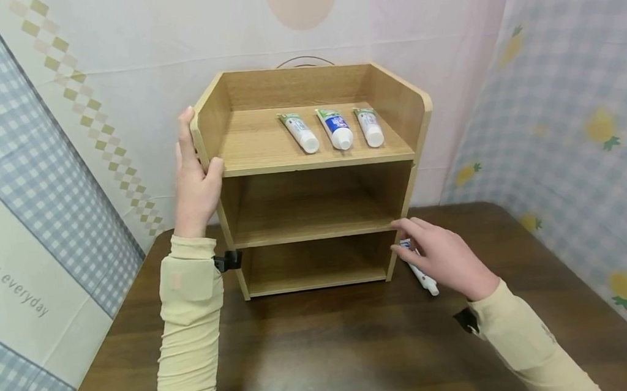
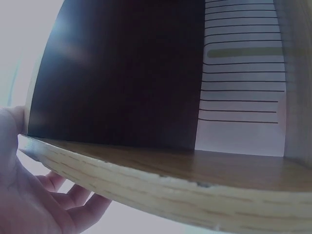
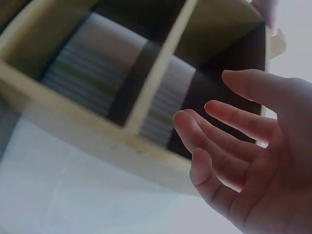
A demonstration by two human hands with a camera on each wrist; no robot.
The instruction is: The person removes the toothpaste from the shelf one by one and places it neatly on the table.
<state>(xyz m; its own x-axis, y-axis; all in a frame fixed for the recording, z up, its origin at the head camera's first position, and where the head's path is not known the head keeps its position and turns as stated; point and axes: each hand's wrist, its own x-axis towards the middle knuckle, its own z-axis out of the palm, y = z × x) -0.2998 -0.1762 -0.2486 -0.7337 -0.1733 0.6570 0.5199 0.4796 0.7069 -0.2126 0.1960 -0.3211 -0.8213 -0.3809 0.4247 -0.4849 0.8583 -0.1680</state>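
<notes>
A wooden shelf unit (image 1: pixel 319 163) with a walled top and two compartments stands on the table. My left hand (image 1: pixel 198 186) grips its left side panel, thumb at the front edge and fingers along the outside. Off the unit's lower right corner, a white squeeze tube (image 1: pixel 424 280) lies on the table, partly hidden by my right hand (image 1: pixel 442 253). That hand holds nothing; its fingers are spread and loosely bent in the right wrist view. On the top shelf lie a white-and-green tube (image 1: pixel 300 133), a blue-labelled tube (image 1: pixel 335 129) and another pale tube (image 1: pixel 369 127), caps forward.
The dark wooden table (image 1: pixel 314 349) extends in front of the unit and to both sides. Behind hangs a pale patterned cloth (image 1: pixel 168 35), with checked fabric (image 1: pixel 579 125) on the right. The unit's middle compartment (image 1: pixel 319 201) faces me.
</notes>
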